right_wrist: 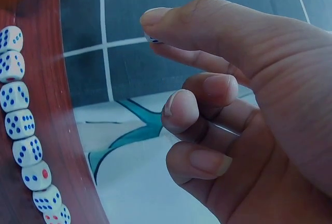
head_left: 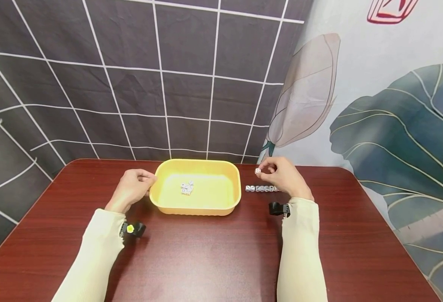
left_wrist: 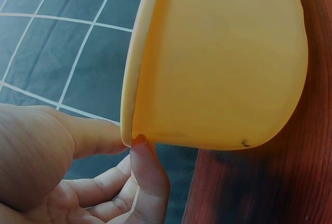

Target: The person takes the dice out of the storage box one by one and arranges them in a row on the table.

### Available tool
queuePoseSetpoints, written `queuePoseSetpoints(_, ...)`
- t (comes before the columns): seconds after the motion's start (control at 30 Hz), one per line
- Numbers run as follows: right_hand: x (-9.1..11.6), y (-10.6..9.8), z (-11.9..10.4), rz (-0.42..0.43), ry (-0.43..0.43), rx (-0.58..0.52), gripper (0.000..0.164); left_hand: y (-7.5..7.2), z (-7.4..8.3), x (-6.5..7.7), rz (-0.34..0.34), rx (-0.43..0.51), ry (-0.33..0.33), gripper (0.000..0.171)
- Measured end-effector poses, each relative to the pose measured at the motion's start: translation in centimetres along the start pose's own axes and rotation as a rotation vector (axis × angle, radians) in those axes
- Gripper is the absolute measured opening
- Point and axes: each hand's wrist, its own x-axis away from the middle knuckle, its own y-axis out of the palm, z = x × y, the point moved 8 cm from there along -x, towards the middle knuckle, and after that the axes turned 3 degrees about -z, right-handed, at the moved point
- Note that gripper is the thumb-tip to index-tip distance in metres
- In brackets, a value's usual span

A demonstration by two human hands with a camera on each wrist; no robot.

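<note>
My left hand pinches the left rim of a yellow plastic basin, thumb and index finger on either side of the edge in the left wrist view. Inside the basin lies a small cluster of white dice. Between the thumb and index finger of my right hand is a single white die, held above the table; in the right wrist view it is mostly hidden by the fingertips. Below that hand a row of dice stands on the table, touching side by side, its right end covered by the hand.
The reddish-brown wooden table ends close behind the basin. A dark grid-patterned cloth hangs behind it, and a leaf-printed cloth hangs at the right. Black wrist straps sit at both cuffs.
</note>
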Motion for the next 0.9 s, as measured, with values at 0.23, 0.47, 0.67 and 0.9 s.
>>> queuePoseSetpoints(0.23,0.4,-0.6,1.0,0.014,0.032,0.008,0.009,0.0,0.0,0.0,-0.001,0.006,0.006,0.031)
queuePoseSetpoints(0.47,0.9,-1.2,2.3,0.044,0.059,0.013,0.011,0.0,0.1,0.0,0.000,0.006,0.010,0.031)
queuePoseSetpoints(0.67,1.3,-1.7,3.5,0.073,0.111,0.033,0.013,0.0,0.1,0.0,-0.001,0.008,0.016,0.031)
queuePoseSetpoints(0.9,1.9,-2.0,4.9,0.087,0.169,0.037,0.016,0.0,0.2,0.0,-0.005,0.020,0.028,0.031)
